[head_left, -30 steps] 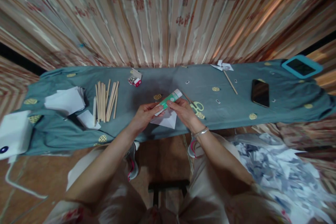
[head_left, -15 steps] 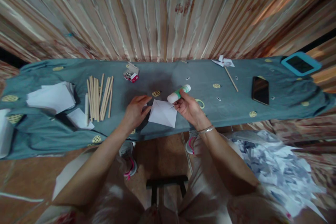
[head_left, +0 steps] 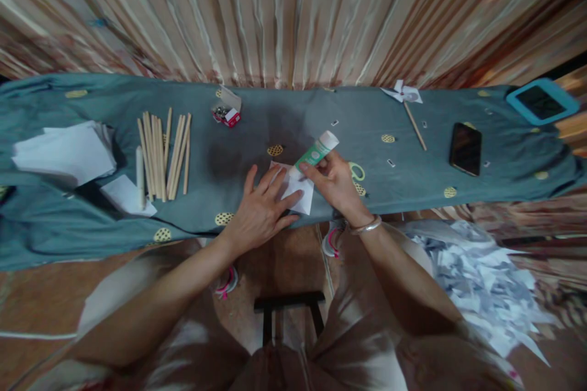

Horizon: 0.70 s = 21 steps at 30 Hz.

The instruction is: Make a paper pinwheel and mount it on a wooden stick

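Observation:
My left hand lies with fingers spread over a square of white paper near the table's front edge, pressing on it. In my right hand is a green and white glue stick, tilted, its lower end down at the paper. Green-handled scissors lie just right of the right hand, partly hidden by it. Beyond the hands stands an open red and white box with small metal pieces in it.
To the left lie several wooden sticks, a white pen-like stick and a stack of paper. A paper pinwheel, a phone and a blue-framed tablet lie right. Paper scraps fill a bag below.
My left hand has come down flat onto the paper. The glue stick has swung from nearly level to steep, its lower end now at the paper. The view has shifted slightly.

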Tool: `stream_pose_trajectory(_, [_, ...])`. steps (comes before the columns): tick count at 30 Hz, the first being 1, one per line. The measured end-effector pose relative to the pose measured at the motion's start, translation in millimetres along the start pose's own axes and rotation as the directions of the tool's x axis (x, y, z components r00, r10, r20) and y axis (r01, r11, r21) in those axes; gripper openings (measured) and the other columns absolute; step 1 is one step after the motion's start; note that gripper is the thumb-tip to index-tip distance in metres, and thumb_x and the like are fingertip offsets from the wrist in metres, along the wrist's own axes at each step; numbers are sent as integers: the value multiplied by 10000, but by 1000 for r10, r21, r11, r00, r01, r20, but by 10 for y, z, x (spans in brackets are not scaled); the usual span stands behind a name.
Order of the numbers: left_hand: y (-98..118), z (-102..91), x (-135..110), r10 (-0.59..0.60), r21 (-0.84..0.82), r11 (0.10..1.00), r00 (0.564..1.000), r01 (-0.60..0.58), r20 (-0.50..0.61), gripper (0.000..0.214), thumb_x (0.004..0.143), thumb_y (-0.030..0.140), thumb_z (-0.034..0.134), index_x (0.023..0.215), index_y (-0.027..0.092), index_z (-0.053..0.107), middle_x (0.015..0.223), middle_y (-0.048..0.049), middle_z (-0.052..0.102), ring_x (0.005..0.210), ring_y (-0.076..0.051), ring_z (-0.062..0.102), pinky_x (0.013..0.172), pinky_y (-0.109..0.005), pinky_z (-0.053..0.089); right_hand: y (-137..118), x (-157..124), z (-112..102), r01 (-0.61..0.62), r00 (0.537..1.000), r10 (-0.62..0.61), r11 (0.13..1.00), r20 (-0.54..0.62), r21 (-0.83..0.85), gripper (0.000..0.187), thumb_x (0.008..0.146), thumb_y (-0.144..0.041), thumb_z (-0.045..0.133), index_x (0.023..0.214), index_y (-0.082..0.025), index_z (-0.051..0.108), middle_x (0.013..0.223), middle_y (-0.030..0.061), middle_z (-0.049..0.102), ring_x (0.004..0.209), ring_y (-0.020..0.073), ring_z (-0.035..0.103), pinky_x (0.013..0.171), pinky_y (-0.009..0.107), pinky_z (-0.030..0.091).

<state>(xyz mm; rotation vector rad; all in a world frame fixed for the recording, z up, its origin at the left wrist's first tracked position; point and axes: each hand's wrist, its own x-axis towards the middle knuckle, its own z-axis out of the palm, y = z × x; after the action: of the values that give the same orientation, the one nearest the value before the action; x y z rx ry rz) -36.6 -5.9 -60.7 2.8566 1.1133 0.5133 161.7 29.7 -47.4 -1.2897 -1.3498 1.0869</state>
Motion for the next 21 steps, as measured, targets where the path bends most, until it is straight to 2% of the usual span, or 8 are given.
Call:
stream_pose_trajectory(4, [-6,16,-39,-5,31,1000,999,4,49,458,920,526,569,1300,272,599,1445,-162,513,1392,-382,412,1144,-714,171,25,-66,-2,61,998,-57,953,24,-297,328,792,-508,719,877,-226,575,723,-8,663,661,170,618,659,313,479])
stream_pose_trajectory(7, [-20,12,-40,-14,15,1000,997,13,74,426,920,517,580,1280,292,608,1407,-118,554,1392,-346,417,1163,-695,158,31,-103,9,85,996,-73,905,43,-417,325,804,-511,699,910,-225,586,711,-3,666,663,181,625,644,308,466])
stream_pose_trajectory(14, [-19,15,-35,-18,-32,999,997,20,69,410,919,497,594,1273,292,619,1399,-112,562,1376,-334,433,1162,-688,167,42,-119,23,127,991,-127,836,37,-535,362,820,-546,668,947,-215,594,718,22,654,659,206,619,641,323,463])
stream_pose_trajectory(21, [-24,26,-47,-24,-18,1000,996,25,91,444,924,496,584,1323,300,592,1480,-131,496,1410,-360,393,1151,-690,176,15,-116,-12,205,977,-131,806,170,-555,327,843,-478,662,1011,-205,594,826,53,681,747,230,643,711,339,484])
